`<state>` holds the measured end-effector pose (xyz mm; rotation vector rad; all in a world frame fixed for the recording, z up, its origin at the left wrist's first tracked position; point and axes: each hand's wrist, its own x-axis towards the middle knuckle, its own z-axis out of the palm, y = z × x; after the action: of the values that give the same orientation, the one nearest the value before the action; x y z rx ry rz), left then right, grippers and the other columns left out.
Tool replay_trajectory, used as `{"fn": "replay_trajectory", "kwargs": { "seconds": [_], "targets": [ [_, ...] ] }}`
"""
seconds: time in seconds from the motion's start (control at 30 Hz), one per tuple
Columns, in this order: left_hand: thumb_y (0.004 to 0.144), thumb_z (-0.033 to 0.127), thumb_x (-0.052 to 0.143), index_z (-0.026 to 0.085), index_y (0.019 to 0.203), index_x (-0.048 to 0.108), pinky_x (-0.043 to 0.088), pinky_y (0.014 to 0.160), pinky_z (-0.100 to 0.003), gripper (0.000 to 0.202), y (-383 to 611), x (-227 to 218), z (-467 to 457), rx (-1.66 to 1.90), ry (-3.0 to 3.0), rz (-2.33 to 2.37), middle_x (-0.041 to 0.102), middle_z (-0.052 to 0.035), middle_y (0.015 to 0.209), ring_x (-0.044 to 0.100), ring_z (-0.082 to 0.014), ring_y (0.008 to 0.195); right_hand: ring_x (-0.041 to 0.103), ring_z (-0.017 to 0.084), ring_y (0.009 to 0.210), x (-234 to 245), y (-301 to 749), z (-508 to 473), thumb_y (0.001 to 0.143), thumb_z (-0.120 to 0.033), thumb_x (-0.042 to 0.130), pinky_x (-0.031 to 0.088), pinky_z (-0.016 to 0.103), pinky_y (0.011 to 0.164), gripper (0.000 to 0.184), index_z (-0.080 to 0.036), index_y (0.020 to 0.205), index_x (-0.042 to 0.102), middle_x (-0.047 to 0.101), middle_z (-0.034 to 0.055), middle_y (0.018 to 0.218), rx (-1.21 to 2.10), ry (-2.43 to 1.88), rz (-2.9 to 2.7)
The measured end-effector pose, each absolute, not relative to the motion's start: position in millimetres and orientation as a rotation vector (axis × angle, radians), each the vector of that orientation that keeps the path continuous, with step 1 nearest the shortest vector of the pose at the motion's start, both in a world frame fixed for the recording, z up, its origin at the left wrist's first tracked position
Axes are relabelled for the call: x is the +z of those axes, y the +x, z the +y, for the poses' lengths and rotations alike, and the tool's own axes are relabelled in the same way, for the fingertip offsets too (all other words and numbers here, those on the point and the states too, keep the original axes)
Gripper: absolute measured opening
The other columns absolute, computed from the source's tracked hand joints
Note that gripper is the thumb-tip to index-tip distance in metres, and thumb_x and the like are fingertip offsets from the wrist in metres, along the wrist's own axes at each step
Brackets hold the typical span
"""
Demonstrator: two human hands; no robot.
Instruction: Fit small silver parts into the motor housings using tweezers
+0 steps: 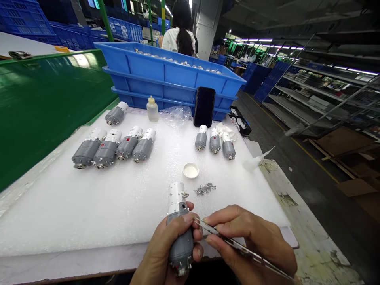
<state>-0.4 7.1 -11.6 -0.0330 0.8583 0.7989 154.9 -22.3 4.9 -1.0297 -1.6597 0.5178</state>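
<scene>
My left hand (169, 241) is wrapped round a grey and white model spacecraft (177, 198), its white end pointing away from me. In my right hand (249, 233) is a pair of tweezers (234, 243), pinched between thumb and fingers. The tips of the tweezers meet my left thumb and forefinger beside the model; whether they grip a small part is too fine to tell. Just beyond lie a pile of tiny silvery parts (205, 189) and a small round dish (190, 170) with white contents.
Several similar models (107, 150) lie at left, with three more (215, 141) at right. A dropper bottle (152, 109), a plastic bag (176, 115) and a phone (204, 107) stand before stacked blue crates (172, 75). White foam sheet (89, 213) covers the table. A person (182, 33) is beyond.
</scene>
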Motion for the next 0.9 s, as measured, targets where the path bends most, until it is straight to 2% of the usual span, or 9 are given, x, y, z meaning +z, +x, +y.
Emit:
{"fn": "replay_trajectory", "kwargs": {
  "seconds": [0.23, 0.4, 0.5, 0.63, 0.77, 0.9],
  "targets": [
    [0.073, 0.017, 0.085, 0.016, 0.099, 0.072, 0.055, 0.052, -0.021, 0.029, -1, -11, 6, 0.825, 0.024, 0.869, 0.069, -0.0003, 0.067, 0.061, -0.0108, 0.049, 0.079, 0.016, 0.083, 9, 154, -20, 0.084, 0.003, 0.069, 0.066, 0.022, 0.074, 0.033, -0.025, 0.100, 0.068, 0.083, 0.0006, 0.089, 0.489, -1.029, -1.647],
    [0.071, 0.015, 0.085, 0.014, 0.103, 0.072, 0.059, 0.054, -0.022, 0.034, -1, -12, 5, 0.862, 0.067, 0.951, 0.073, -0.0029, 0.069, 0.063, -0.0124, 0.051, 0.079, 0.012, 0.080, 11, 153, -16, 0.079, 0.008, 0.069, 0.062, 0.014, 0.077, 0.028, -0.017, 0.093, 0.068, 0.082, 0.0030, 0.085, 0.453, -0.988, -1.640],
    [0.068, 0.014, 0.086, 0.015, 0.102, 0.073, 0.060, 0.056, -0.023, 0.037, 0, -10, 5, 0.856, 0.058, 1.014, 0.075, -0.0045, 0.075, 0.066, -0.0136, 0.054, 0.078, 0.011, 0.080, 10, 153, -14, 0.079, 0.008, 0.068, 0.062, 0.014, 0.077, 0.028, -0.017, 0.093, 0.068, 0.081, 0.0029, 0.084, 0.460, -0.979, -1.643],
    [0.069, 0.017, 0.087, 0.016, 0.101, 0.072, 0.060, 0.058, -0.023, 0.036, -1, -7, 6, 0.850, 0.087, 1.039, 0.075, -0.0026, 0.073, 0.066, -0.0132, 0.054, 0.078, 0.012, 0.080, 6, 152, -15, 0.081, 0.007, 0.067, 0.062, 0.015, 0.074, 0.027, -0.018, 0.092, 0.067, 0.081, 0.0035, 0.086, 0.453, -0.976, -1.659],
    [0.070, 0.023, 0.088, 0.017, 0.105, 0.071, 0.058, 0.057, -0.022, 0.039, -3, -10, 8, 0.830, 0.168, 0.981, 0.073, -0.0011, 0.072, 0.064, -0.0129, 0.054, 0.075, 0.010, 0.069, 5, 151, -15, 0.085, -0.003, 0.070, 0.059, 0.015, 0.063, 0.019, -0.021, 0.085, 0.065, 0.078, 0.0000, 0.081, 0.500, -1.090, -1.584],
    [0.079, 0.038, 0.082, 0.018, 0.110, 0.070, 0.055, 0.057, -0.025, 0.039, -9, -17, 10, 0.818, 0.226, 0.893, 0.073, -0.0034, 0.078, 0.062, -0.0139, 0.057, 0.060, 0.007, 0.053, 7, 163, 10, 0.091, -0.020, 0.070, 0.048, 0.019, 0.049, 0.015, -0.021, 0.078, 0.062, 0.073, -0.0015, 0.076, 0.627, -1.285, -1.469]
  ]
}}
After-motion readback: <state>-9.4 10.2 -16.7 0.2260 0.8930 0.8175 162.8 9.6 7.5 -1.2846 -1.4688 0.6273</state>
